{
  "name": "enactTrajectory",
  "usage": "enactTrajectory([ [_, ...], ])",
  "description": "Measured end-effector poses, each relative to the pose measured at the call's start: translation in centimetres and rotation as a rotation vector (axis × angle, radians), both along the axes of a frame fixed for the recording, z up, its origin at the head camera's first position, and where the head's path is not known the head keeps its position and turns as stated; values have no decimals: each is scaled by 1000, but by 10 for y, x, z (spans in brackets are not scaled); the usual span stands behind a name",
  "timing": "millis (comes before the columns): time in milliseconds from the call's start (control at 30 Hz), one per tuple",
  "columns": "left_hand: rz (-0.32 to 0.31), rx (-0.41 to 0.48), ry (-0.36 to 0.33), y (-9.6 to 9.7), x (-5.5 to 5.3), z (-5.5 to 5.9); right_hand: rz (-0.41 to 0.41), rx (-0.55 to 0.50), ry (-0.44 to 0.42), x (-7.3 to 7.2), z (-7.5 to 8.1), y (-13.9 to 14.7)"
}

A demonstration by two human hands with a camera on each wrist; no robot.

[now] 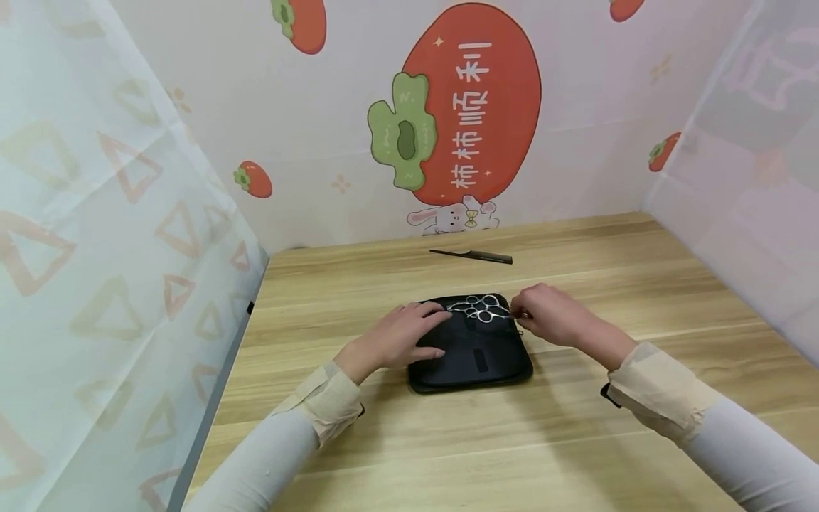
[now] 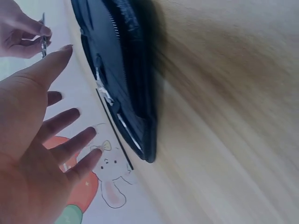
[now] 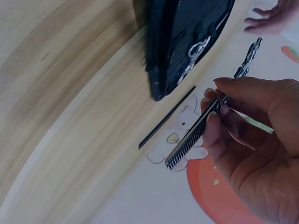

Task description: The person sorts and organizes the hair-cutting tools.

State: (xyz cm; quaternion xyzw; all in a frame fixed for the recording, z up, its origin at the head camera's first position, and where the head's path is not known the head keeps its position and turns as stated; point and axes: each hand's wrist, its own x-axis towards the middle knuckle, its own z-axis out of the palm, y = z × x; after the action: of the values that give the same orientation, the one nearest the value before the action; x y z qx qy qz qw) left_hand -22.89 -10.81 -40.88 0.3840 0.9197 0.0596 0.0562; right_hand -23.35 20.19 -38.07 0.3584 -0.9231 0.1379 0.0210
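Observation:
My right hand (image 1: 552,313) pinches a pair of silver thinning scissors (image 3: 186,145) by the blades. Its toothed end points away from the fingers, and the finger rings extend on the other side, toward my left hand (image 1: 403,336). Below lies an unzipped black case (image 1: 448,364), flat on the wood-look table. Another silver pair of scissors (image 3: 198,48) lies in the case near its far edge. Fingers spread and holding nothing, my left hand is over the case's left side; the left wrist view shows it raised above the case (image 2: 105,42).
Behind the case, a black tail comb (image 1: 489,257) lies on the table (image 1: 358,455). A white back wall (image 1: 307,121) printed with persimmons and a rabbit rises at the far edge. Patterned sheets hang at the left (image 1: 102,235) and right (image 1: 755,163).

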Motion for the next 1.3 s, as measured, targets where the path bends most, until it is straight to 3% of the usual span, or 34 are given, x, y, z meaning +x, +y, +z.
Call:
enactTrajectory([
  [167,-23,89,28,8,-1,5,31,11,24,4,1,-9],
  [433,-32,155,18,21,3,12,71,39,65,15,3,-26],
  [667,-96,203,22,31,7,13,111,53,137,24,5,-37],
  [1000,-152,226,42,39,13,11,115,72,138,32,5,-44],
  [1300,-159,186,122,44,13,11,122,68,147,37,5,-50],
])
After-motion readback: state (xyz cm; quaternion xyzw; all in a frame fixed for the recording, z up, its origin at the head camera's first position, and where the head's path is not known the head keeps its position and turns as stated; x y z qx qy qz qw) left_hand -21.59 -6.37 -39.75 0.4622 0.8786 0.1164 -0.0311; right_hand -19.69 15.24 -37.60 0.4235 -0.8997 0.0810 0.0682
